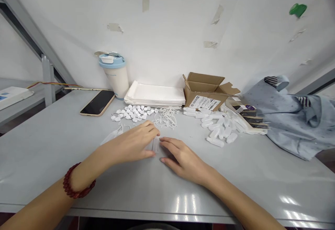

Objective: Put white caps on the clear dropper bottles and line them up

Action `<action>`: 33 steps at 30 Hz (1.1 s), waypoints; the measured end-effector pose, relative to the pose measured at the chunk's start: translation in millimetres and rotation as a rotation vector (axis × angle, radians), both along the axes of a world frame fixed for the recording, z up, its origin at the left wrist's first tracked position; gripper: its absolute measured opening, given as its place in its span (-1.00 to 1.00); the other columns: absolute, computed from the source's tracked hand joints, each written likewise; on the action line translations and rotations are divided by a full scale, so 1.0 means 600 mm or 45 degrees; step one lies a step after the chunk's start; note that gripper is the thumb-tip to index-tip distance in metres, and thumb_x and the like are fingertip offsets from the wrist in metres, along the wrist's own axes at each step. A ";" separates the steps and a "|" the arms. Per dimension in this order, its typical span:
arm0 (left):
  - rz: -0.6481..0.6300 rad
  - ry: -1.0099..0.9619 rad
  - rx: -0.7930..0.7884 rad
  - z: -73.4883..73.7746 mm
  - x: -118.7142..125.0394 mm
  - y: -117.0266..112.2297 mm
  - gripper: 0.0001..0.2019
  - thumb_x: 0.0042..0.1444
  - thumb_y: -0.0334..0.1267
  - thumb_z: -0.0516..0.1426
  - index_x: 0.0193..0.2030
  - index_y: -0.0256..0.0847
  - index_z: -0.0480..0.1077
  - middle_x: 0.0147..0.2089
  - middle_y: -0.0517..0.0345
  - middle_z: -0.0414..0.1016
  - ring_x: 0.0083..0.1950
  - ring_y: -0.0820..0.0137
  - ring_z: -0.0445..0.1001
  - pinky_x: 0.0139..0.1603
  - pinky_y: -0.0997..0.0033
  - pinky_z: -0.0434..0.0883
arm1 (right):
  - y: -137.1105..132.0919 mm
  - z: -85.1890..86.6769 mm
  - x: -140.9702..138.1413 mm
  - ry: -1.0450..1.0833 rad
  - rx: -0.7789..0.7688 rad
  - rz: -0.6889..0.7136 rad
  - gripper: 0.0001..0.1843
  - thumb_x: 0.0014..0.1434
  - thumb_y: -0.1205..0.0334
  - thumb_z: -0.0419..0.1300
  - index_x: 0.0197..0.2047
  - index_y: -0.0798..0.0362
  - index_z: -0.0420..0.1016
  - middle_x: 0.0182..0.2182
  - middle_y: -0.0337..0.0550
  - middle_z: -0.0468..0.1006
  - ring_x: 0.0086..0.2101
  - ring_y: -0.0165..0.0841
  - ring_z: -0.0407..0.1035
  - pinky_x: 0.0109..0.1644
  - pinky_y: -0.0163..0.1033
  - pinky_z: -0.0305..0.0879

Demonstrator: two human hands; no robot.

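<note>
My left hand (pixel 133 142) and my right hand (pixel 180 156) meet at the middle of the grey table (pixel 52 146). Between their fingertips lies a small clear plastic vial (pixel 156 143), pinched from both sides. A red bead bracelet (pixel 75 184) is on my left wrist. Behind the hands lie a heap of small white caps (pixel 133 113), a tangle of thin white plastic pieces (pixel 166 118), and to the right a pile of clear vials (pixel 220 127).
At the back stand a blue-lidded cup (pixel 115 74), a phone (pixel 98 102), a stack of white bags (pixel 155 95) and an open cardboard box (pixel 206 90). A light blue cloth bag (pixel 288 118) lies at the right. A clear plastic bag (pixel 111 135) lies by my left hand.
</note>
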State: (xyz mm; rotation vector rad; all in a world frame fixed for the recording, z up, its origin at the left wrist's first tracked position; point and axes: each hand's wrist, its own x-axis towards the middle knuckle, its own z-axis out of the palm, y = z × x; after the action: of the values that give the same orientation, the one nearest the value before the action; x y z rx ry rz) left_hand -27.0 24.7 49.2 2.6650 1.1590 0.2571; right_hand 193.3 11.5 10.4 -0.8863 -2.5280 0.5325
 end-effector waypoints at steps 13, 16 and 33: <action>0.236 -0.165 0.182 0.015 -0.003 0.013 -0.75 0.29 -0.31 -0.11 -0.29 -0.24 0.35 -0.29 0.05 0.42 -0.19 0.26 0.38 -0.19 0.26 0.34 | 0.002 0.005 0.003 -0.005 -0.008 -0.014 -0.69 0.28 0.30 0.05 0.08 0.13 0.39 0.09 0.12 0.45 0.07 -0.20 0.37 0.14 -0.05 0.35; 0.289 -0.220 0.262 0.016 0.000 0.015 -0.76 0.27 -0.29 -0.10 -0.33 -0.23 0.33 -0.31 0.05 0.44 -0.21 0.27 0.40 -0.21 0.26 0.35 | 0.008 0.005 0.006 0.025 0.003 -0.030 -0.70 0.29 0.31 0.03 0.07 0.10 0.39 0.06 0.08 0.47 0.05 -0.21 0.39 0.11 -0.04 0.38; 0.483 -0.352 0.260 -0.006 0.015 0.021 -0.81 0.21 -0.34 -0.06 -0.36 -0.21 0.33 -0.34 0.07 0.47 -0.23 0.26 0.40 -0.31 0.29 0.35 | 0.070 -0.020 0.040 -0.117 0.267 -0.249 -0.62 0.27 0.44 -0.06 0.12 0.12 0.35 0.14 0.10 0.35 0.06 -0.10 0.22 0.11 0.13 0.32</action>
State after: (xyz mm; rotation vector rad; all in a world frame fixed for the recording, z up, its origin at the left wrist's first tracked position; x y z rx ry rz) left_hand -18.3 37.1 45.4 2.4403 1.6044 0.8195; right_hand 217.2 53.6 -1.8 -1.0831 -2.4838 0.1660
